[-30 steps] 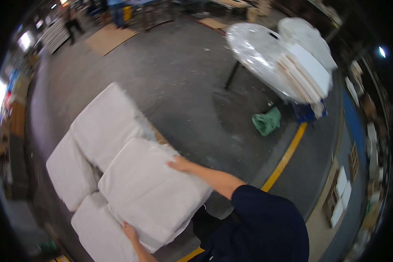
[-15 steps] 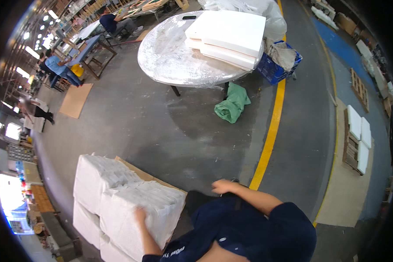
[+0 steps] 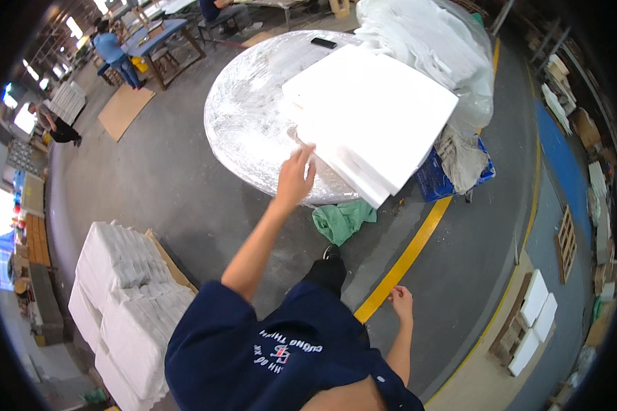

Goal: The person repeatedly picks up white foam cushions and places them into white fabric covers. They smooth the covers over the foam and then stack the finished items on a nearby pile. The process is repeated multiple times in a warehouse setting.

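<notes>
The stack of white foam sheets [image 3: 370,113] lies flat on the round table [image 3: 253,130], whose top is wrapped in shiny clear film. The stack's long axis runs from the table's near-left part out toward the far right, and one corner juts past the table edge toward the yellow floor line [image 3: 408,257]. The left hand [image 3: 295,179] reaches up to the stack's near edge, its fingers spread and loose, the tips touching or just short of the sheets; I cannot tell which. The right hand [image 3: 401,301] hangs low by the person's side, fingers slack and holding nothing.

Just beyond the stack, a big clear plastic bag [image 3: 439,48] bulges with white padding. Under it sits a blue crate [image 3: 435,179] stuffed with crumpled grey-white material, partly hidden by the sheets. A green cloth [image 3: 343,219] lies on the floor by the table's foot. To the left, wrapped white bundles [image 3: 127,294] stand piled on a pallet, their lower part cut off by the person's dark shirt.
</notes>
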{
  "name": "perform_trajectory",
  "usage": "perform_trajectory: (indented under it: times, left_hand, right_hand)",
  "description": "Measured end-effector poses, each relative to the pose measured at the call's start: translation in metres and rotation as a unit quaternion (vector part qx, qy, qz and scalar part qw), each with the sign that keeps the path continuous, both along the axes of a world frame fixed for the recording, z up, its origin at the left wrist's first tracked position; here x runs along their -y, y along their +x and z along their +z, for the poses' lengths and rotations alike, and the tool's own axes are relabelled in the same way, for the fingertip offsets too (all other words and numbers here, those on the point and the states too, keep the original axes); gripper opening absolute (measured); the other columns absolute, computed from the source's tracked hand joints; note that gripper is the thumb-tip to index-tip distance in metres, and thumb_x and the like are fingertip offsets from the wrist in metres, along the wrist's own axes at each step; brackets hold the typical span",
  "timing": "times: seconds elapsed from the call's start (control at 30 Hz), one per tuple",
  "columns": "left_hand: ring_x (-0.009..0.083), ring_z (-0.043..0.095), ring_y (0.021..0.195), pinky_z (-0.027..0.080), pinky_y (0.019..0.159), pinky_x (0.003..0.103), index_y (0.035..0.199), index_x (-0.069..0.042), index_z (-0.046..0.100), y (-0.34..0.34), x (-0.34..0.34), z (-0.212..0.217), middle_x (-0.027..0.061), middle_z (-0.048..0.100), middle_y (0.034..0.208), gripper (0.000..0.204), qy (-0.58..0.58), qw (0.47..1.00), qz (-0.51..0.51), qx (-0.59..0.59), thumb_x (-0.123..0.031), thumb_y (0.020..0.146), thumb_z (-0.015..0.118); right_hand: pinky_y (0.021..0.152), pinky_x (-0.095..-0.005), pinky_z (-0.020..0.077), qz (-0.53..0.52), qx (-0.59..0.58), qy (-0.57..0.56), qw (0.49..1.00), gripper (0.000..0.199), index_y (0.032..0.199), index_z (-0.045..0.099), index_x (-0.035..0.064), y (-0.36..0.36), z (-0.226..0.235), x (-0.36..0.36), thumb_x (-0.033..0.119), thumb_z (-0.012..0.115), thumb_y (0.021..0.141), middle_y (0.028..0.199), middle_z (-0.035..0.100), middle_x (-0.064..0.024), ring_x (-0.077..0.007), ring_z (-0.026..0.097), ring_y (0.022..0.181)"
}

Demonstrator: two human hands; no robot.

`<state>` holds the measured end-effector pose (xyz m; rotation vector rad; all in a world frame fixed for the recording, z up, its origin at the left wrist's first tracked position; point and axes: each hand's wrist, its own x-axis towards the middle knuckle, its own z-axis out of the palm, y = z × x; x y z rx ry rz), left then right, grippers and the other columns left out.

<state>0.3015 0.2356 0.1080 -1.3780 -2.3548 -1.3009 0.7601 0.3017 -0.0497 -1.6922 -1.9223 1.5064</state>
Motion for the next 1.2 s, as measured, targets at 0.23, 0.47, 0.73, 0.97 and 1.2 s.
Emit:
perform_trajectory:
  times: [0.23, 0.47, 0.73, 0.97, 1.2]
  left_hand:
    - [0.0332, 0.056, 0.119, 0.043, 0.102, 0.047, 0.135, -0.012, 0.055, -0.218, -0.065, 0.003, 0.0142, 0.049, 0.146, 0.039, -0.247, 0.958, 0.103, -0.103, -0.020, 0.098, 0.047]
    - [0.0341, 0.059, 0.119, 0.048, 0.100, 0.037, 0.130, 0.006, 0.055, -0.201, -0.076, 0.000, 0.0228, 0.062, 0.127, 0.034, -0.093, 0.931, 0.322, 0.146, -0.006, 0.099, 0.048]
    - [0.0372, 0.046, 0.133, 0.034, 0.112, 0.047, 0.140, 0.004, 0.046, 0.018, -0.275, 0.069, 0.0217, 0.046, 0.146, 0.044, -0.141, 0.943, 0.298, 0.031, -0.005, 0.097, 0.049]
    - [0.0332, 0.020, 0.151, 0.010, 0.121, 0.050, 0.149, -0.005, 0.039, 0.092, -0.376, 0.036, 0.0149, 0.029, 0.160, 0.055, -0.353, 0.863, 0.362, 0.023, -0.024, 0.097, 0.044]
    - [0.0328, 0.020, 0.150, 0.010, 0.122, 0.049, 0.149, -0.005, 0.039, 0.094, -0.395, 0.051, 0.0150, 0.031, 0.160, 0.056, -0.351, 0.860, 0.369, 0.034, -0.022, 0.096, 0.045]
  right_hand:
    - [0.060, -0.0242, 0.0481, 0.019, -0.060, -0.083, 0.995, 0.024, 0.115, 0.063, -0.0015, -0.054, 0.024, -0.162, 0.015, 0.058, 0.098, 0.091, 0.068, -0.0062, -0.0134, 0.067, 0.074]
    - [0.063, -0.0289, 0.0491, 0.013, -0.064, 0.136, 0.988, 0.016, 0.108, 0.063, -0.0017, -0.084, 0.085, -0.404, 0.008, 0.060, 0.095, 0.088, 0.067, -0.0088, -0.0148, 0.065, 0.073]
    - [0.087, -0.0399, 0.0468, 0.025, -0.148, 0.510, 0.847, 0.025, 0.112, 0.061, -0.0003, -0.289, 0.218, -0.763, 0.013, 0.065, 0.091, 0.108, 0.057, -0.0169, -0.0339, 0.057, 0.099]
    - [0.078, -0.0412, 0.0509, 0.142, -0.257, 0.512, 0.807, 0.028, 0.112, 0.065, 0.0053, -0.437, 0.332, -0.943, 0.020, 0.070, 0.088, 0.101, 0.064, -0.0115, -0.0293, 0.063, 0.086]
    - [0.078, -0.0412, 0.0531, 0.215, -0.144, 0.520, 0.814, 0.039, 0.102, 0.068, 0.0042, -0.581, 0.339, -0.973, 0.038, 0.073, 0.085, 0.088, 0.070, -0.0101, -0.0274, 0.068, 0.086]
